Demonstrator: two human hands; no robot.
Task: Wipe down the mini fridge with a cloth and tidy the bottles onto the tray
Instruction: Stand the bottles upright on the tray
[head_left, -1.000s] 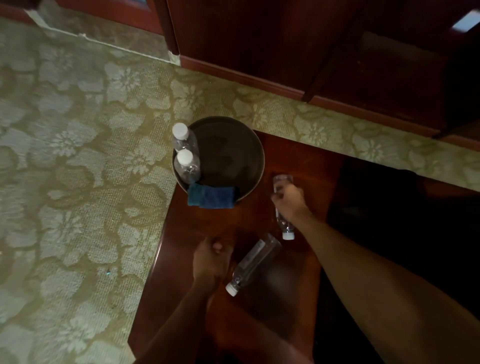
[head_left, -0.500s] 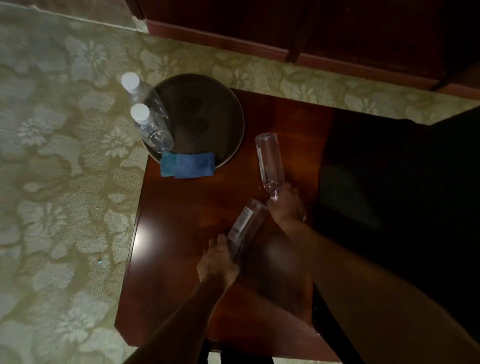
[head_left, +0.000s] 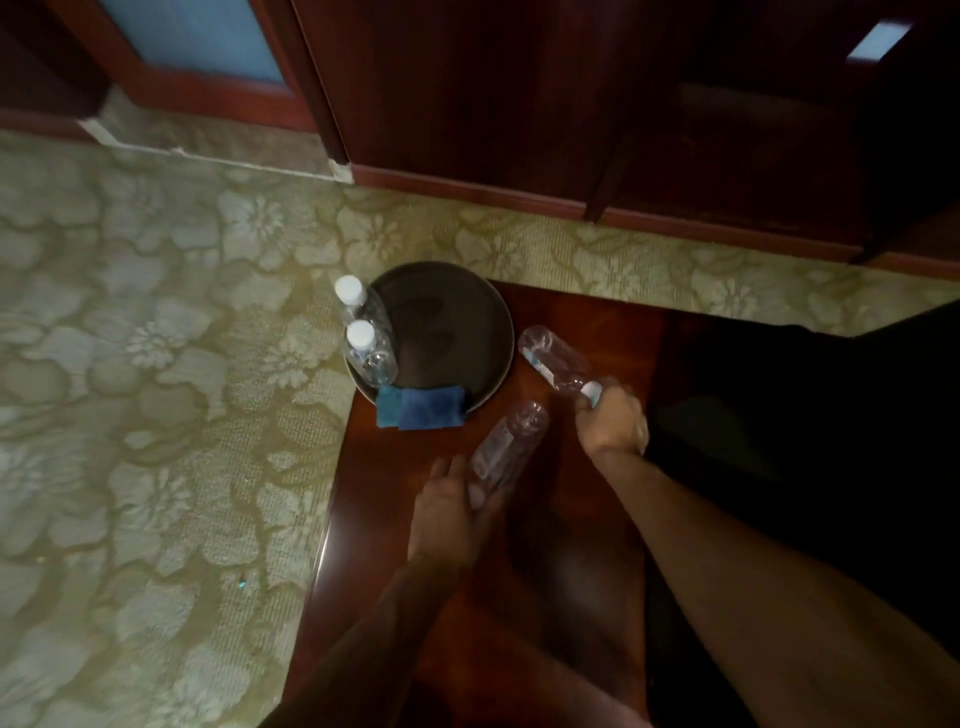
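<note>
Wooden table (head_left: 415, 519) w/ round dark tray (head_left: 496, 332) at its far-left corner. Two capped bottles (head_left: 366, 338) stand upright on tray's left side; blue cloth (head_left: 421, 413) overlaps near rim. R hand (head_left: 613, 421) clamped on cap end of clear bottle (head_left: 553, 358), long axis pointing up-left, base just beside tray rim, so R is nearer. L hand (head_left: 447, 509) wraps lower end of second bottle (head_left: 511, 447), base aimed up-right, short of tray. Both likely go next.
</note>
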